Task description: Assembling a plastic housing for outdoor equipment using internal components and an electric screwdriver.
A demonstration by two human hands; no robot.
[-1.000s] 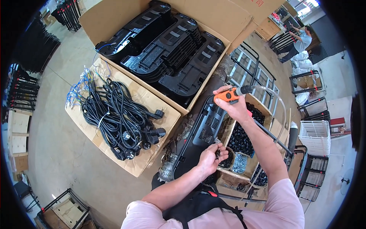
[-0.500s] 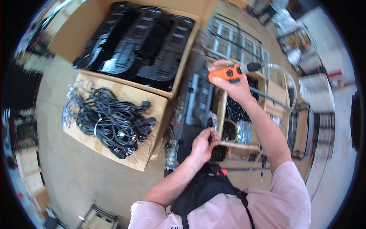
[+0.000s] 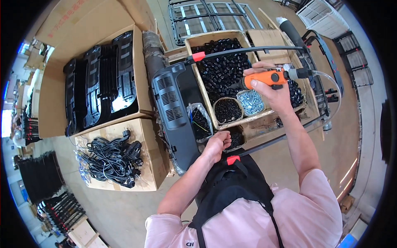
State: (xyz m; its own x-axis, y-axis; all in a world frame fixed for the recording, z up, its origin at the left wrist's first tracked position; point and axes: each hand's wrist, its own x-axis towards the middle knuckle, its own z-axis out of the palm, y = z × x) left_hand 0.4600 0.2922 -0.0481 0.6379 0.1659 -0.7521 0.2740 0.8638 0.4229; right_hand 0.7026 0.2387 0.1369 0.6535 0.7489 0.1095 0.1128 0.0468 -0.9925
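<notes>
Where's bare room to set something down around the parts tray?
Free: cardboard sheet, crossed by a black bar, between the black parts and dark roll; floor between the cable box and left forearm. Crowded: the wooden tray, with parts, silver screws and, overhead, the orange driver in the right hand; the box top, mostly black cables.

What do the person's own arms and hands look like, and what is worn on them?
The left hand and right hand wear no gloves, and I see no watch or bracelet. The forearms are uncovered below short, plain, pale pink sleeves.
</notes>
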